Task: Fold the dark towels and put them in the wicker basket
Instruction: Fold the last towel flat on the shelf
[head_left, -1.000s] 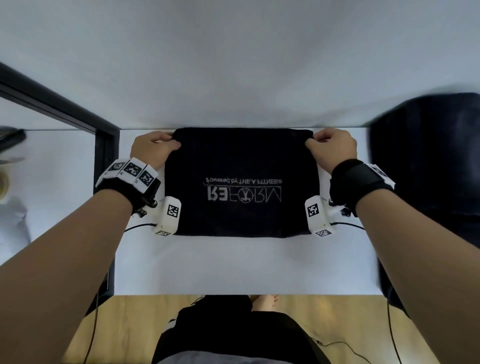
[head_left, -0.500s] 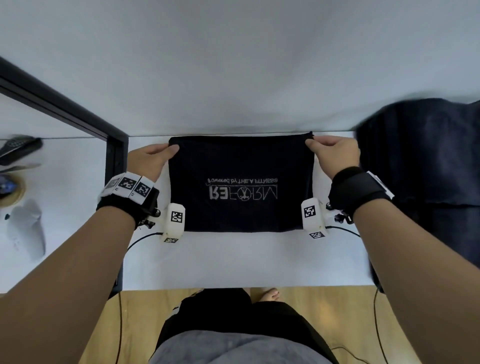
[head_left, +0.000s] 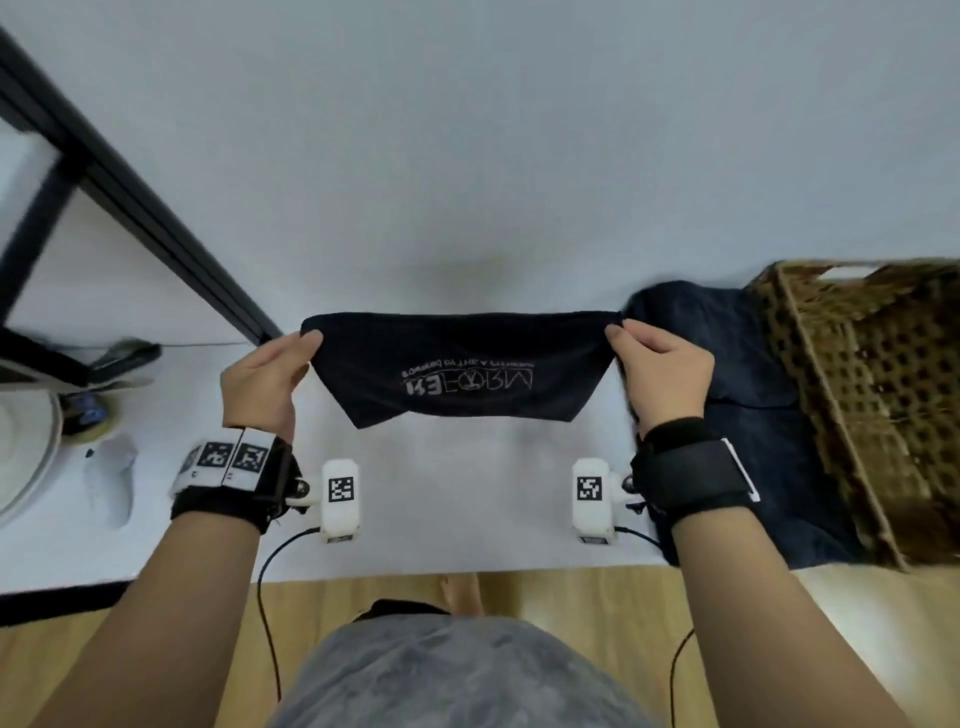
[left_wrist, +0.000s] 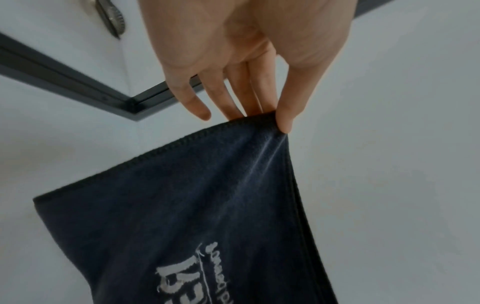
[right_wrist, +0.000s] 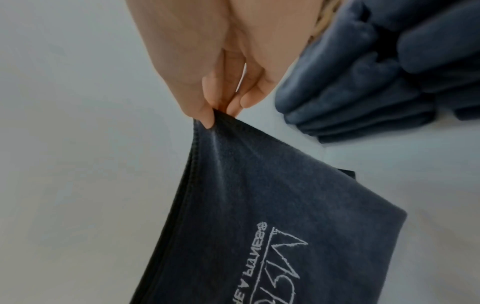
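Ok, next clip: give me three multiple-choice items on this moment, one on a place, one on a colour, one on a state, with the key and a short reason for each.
1. Where is the wicker basket?
A. at the table's right end
B. at the table's left end
C. on the floor

2. What colour is the lettering on the held dark towel?
A. red
B. white
C. yellow

3. How is that towel held?
A. lying flat on the white table, hands off
C. bunched in one fist
B. pinched at its two upper corners and hanging

Key: 1 A, the head view shows the basket at the right, beyond the pile of dark towels. 2 B, the printed logo is white in all views. 3 B, the left hand and right hand each pinch a corner between thumb and fingers.
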